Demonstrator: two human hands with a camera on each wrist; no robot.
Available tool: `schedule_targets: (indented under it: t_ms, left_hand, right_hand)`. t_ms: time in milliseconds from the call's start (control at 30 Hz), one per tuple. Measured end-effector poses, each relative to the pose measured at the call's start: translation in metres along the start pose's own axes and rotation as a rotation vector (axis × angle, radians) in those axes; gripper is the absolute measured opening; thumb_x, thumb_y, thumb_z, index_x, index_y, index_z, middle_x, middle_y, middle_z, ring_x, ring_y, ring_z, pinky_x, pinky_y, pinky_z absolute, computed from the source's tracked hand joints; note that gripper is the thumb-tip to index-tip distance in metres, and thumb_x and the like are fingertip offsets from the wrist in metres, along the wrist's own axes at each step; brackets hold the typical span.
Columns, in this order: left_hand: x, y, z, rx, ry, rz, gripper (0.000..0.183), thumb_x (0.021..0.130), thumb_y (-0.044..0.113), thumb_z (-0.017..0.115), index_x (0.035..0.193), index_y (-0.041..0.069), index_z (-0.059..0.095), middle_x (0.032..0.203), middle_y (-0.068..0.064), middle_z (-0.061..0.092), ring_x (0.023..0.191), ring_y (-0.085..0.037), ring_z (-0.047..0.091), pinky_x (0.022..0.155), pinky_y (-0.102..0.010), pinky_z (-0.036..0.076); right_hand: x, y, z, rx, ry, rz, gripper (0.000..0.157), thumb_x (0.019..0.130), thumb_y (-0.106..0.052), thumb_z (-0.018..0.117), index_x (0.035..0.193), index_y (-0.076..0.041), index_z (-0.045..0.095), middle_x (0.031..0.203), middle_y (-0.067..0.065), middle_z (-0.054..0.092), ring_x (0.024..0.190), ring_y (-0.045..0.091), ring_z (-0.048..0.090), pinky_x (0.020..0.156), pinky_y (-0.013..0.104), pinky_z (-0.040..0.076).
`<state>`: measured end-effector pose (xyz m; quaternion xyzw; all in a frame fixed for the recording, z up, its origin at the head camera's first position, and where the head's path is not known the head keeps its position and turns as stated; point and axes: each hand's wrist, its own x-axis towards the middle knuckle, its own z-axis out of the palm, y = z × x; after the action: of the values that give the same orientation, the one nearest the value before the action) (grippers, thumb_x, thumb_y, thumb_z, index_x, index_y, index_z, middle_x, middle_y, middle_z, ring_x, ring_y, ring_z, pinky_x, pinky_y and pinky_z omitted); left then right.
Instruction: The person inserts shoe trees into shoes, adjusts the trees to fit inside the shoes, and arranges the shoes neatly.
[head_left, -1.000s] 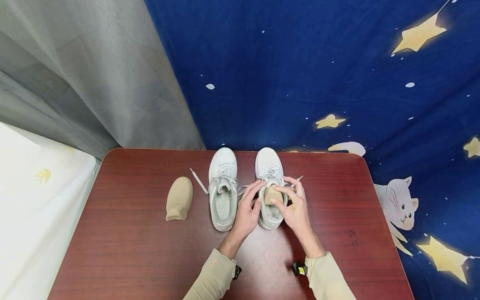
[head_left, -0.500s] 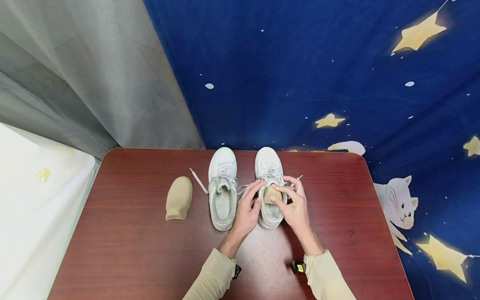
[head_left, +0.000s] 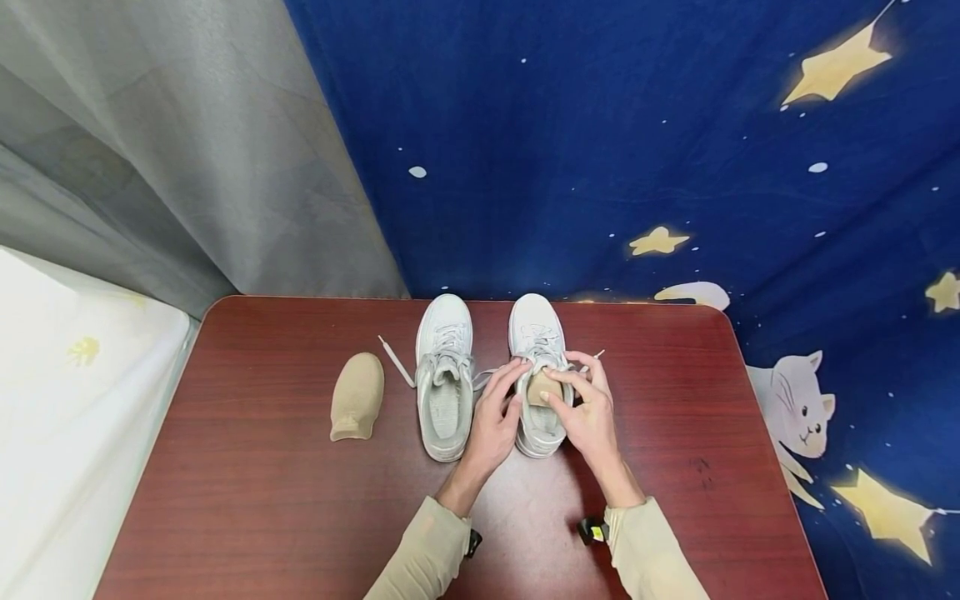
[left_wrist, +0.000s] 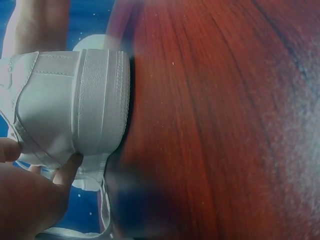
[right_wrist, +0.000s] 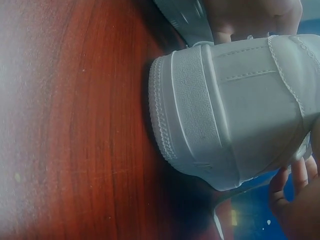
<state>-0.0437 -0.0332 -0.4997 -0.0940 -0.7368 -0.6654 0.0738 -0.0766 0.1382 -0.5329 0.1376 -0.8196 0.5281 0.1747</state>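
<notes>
A tan insert [head_left: 536,388] is seated in the opening of the right shoe [head_left: 536,323] and is pinched between the thumb and forefinger of the right hand [head_left: 592,423], by which part of it is covered. The shoe's left side is touched by the left hand [head_left: 491,429], its fingers extended and relaxed with nothing held. In both wrist views the insert is hidden by the shoe's heel. The gap between the shoes is partly filled by the left hand, with the left shoe [head_left: 446,379] placed just beside it. From that shoe a lace [head_left: 397,363] is trailed leftward over the table [head_left: 285,500]; farther left, a second insert [head_left: 357,396] is laid flat, well apart from both hands. Both toes are pointed at the table's far edge, behind which a grey curtain [head_left: 300,192] and a star-patterned blue curtain [head_left: 510,167] are hung. At far left a white cloth [head_left: 60,417] is seen.
</notes>
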Motion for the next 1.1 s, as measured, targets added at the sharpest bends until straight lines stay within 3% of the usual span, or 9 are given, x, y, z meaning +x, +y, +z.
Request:
schedule_targets:
  t_ms: [133,333,500,567,767,967,1100]
  left_hand:
    - [0.000,-0.003,0.001,0.008,0.004,0.011,0.045,0.093,-0.018,0.050,0.135,-0.004,0.056,0.143,-0.029,0.045,0.134,-0.041,0.044,0.095,-0.047,0.050]
    - [-0.002,-0.029,0.007,0.011,0.018,0.005,0.047,0.095,-0.014,0.049,0.138,0.005,0.057,0.147,-0.019,0.045,0.137,-0.033,0.043,0.097,-0.043,0.050]
    - [-0.003,-0.040,0.009,0.023,0.019,0.005,0.049,0.096,-0.011,0.051,0.139,0.011,0.057,0.148,-0.011,0.045,0.138,-0.026,0.042,0.099,-0.038,0.049]
    - [-0.003,-0.038,0.009,0.021,0.024,0.020,0.048,0.095,-0.012,0.051,0.139,0.008,0.057,0.148,-0.014,0.046,0.137,-0.028,0.043,0.098,-0.041,0.050]
    - [-0.001,-0.015,0.004,-0.002,0.016,0.046,0.046,0.093,-0.018,0.049,0.135,-0.004,0.056,0.144,-0.029,0.045,0.134,-0.040,0.045,0.095,-0.051,0.049]
    - [0.000,0.002,0.000,0.003,-0.015,0.003,0.045,0.094,-0.017,0.049,0.137,-0.005,0.055,0.146,-0.030,0.043,0.134,-0.038,0.045,0.097,-0.046,0.050]
    - [0.000,0.003,0.000,0.009,-0.007,-0.001,0.046,0.093,-0.017,0.049,0.137,-0.004,0.055,0.146,-0.029,0.043,0.133,-0.037,0.046,0.095,-0.047,0.051]
  right_hand:
    - [0.003,-0.010,0.000,0.001,0.016,-0.019,0.041,0.061,0.013,0.087,0.099,0.000,0.077,0.124,0.026,0.057,0.090,0.032,0.048,0.076,0.022,0.036]
    - [0.010,-0.036,-0.003,0.017,0.032,-0.040,0.036,0.061,0.018,0.084,0.093,0.007,0.076,0.118,0.031,0.058,0.088,0.031,0.050,0.078,0.017,0.037]
    - [0.012,-0.038,-0.003,0.000,0.049,-0.051,0.033,0.061,0.017,0.084,0.091,0.006,0.076,0.116,0.030,0.058,0.083,0.029,0.051,0.069,0.031,0.040]
    - [0.012,-0.037,-0.002,-0.004,0.056,-0.055,0.032,0.061,0.016,0.084,0.091,0.006,0.076,0.115,0.030,0.058,0.082,0.030,0.050,0.067,0.034,0.039]
    - [0.010,-0.036,-0.001,-0.026,0.078,-0.065,0.032,0.061,0.016,0.085,0.091,0.005,0.077,0.114,0.029,0.059,0.082,0.031,0.053,0.068,0.024,0.041]
    - [0.009,-0.035,-0.002,-0.023,0.089,-0.111,0.034,0.061,0.018,0.084,0.092,0.006,0.077,0.114,0.031,0.059,0.083,0.035,0.057,0.075,0.016,0.041]
    - [0.009,-0.035,-0.001,-0.011,0.092,-0.137,0.035,0.060,0.019,0.083,0.093,0.007,0.077,0.113,0.033,0.059,0.082,0.039,0.058,0.077,0.021,0.044]
